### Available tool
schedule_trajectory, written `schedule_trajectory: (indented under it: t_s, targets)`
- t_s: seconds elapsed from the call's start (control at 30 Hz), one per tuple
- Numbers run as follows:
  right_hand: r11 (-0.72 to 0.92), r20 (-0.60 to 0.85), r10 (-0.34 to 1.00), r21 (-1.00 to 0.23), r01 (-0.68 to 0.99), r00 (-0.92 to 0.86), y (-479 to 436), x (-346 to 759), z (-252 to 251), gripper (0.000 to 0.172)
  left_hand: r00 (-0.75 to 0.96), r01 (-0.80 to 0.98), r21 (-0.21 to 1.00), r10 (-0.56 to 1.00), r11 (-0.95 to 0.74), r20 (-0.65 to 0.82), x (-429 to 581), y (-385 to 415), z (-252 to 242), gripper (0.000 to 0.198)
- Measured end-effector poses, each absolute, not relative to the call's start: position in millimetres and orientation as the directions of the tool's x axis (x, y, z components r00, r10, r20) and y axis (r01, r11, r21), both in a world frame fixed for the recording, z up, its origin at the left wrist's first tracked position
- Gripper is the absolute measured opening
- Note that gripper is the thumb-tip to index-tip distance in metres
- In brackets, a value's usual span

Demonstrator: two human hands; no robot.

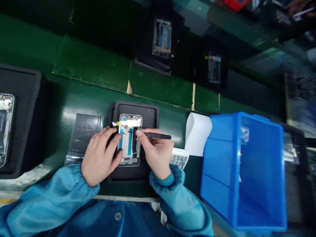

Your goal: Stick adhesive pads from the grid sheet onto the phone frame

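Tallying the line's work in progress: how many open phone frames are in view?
4: one under the hands, one at the left edge, two on the belt beyond. The blue bin may hide more.

To our right the tall blue bin (pixel 243 171) walls off that side, with a white sheet (pixel 197 133) and white basket (pixel 179 157) crowding the gap beside it; left of the black tray (pixel 148 113), bare green belt (pixel 61 102) lies open up to a black foam block (pixel 24 98)
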State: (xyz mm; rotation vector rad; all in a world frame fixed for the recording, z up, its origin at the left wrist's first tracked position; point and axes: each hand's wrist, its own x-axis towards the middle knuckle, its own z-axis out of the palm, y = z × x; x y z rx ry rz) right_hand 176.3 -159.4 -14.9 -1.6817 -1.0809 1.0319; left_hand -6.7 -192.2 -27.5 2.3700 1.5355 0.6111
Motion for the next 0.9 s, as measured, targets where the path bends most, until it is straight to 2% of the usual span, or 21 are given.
schedule_trajectory:
  t_s: [0.9]
  targets:
    - [-0.243,-0.175,0.945,-0.940,0.240,0.275,-159.6,176.6,-16.2,0.015,0.357,0.809,0.421,0.912,-0.411,0.205,-6.7,-192.4,-27.4,0.039]
